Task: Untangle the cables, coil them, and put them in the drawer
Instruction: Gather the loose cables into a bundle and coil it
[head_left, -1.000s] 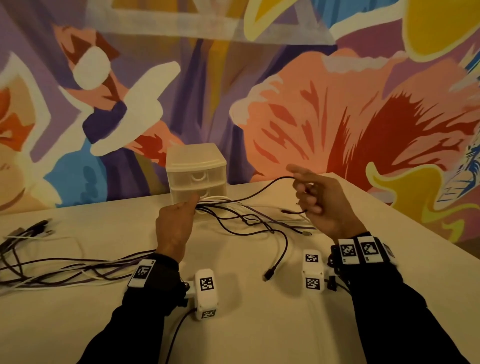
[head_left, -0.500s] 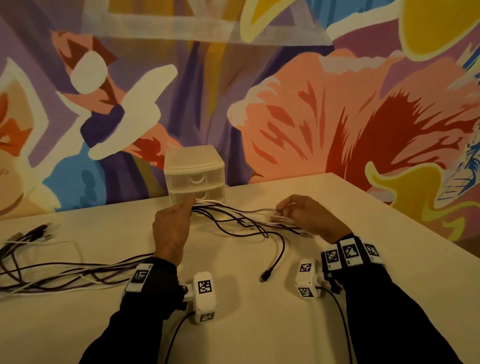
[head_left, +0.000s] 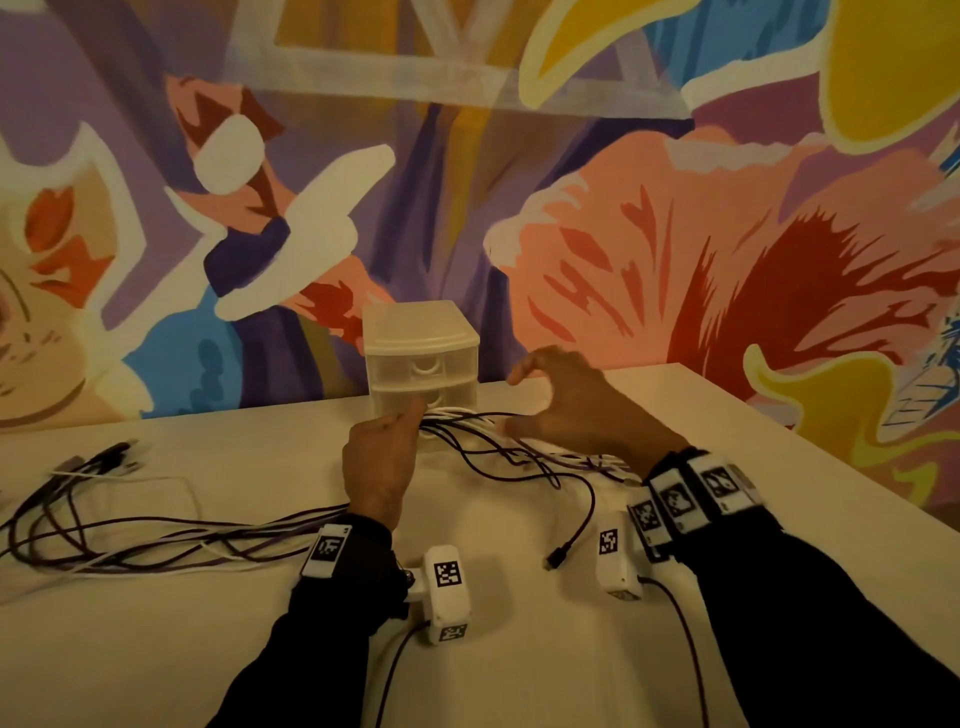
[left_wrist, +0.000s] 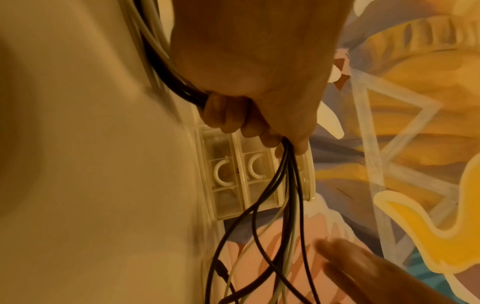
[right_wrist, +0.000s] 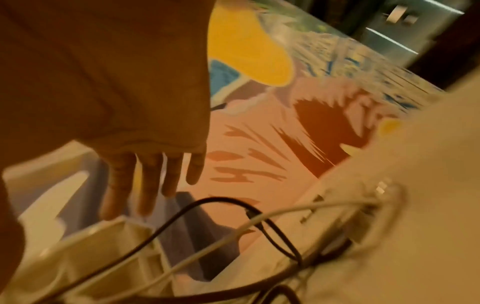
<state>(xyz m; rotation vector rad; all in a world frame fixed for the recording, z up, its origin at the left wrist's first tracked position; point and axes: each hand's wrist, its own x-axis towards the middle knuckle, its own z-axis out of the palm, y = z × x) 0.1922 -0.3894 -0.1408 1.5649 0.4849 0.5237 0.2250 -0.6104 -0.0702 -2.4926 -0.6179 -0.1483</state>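
Observation:
My left hand (head_left: 387, 457) grips a bundle of black and white cables (head_left: 498, 441) just in front of the translucent two-drawer unit (head_left: 421, 353); the left wrist view shows its fingers (left_wrist: 233, 117) curled round the cables (left_wrist: 285, 185). Both drawers look closed. From the grip the bundle trails left across the table (head_left: 156, 535), and loose ends fan right. My right hand (head_left: 566, 400) hovers over the fanned ends with thumb and fingers spread, holding nothing; its straight fingers (right_wrist: 145, 181) show in the right wrist view above a black cable (right_wrist: 182, 216) and a white one.
The drawer unit stands against a painted mural wall (head_left: 675, 234). One black cable ends in a plug (head_left: 553, 561) on the table between my wrists. The table's right edge (head_left: 831, 457) runs diagonally near my right arm.
My right hand dropped to the loose cable ends, then let go and lifted toward the drawer unit with fingers spread. The left hand kept its grip in place.

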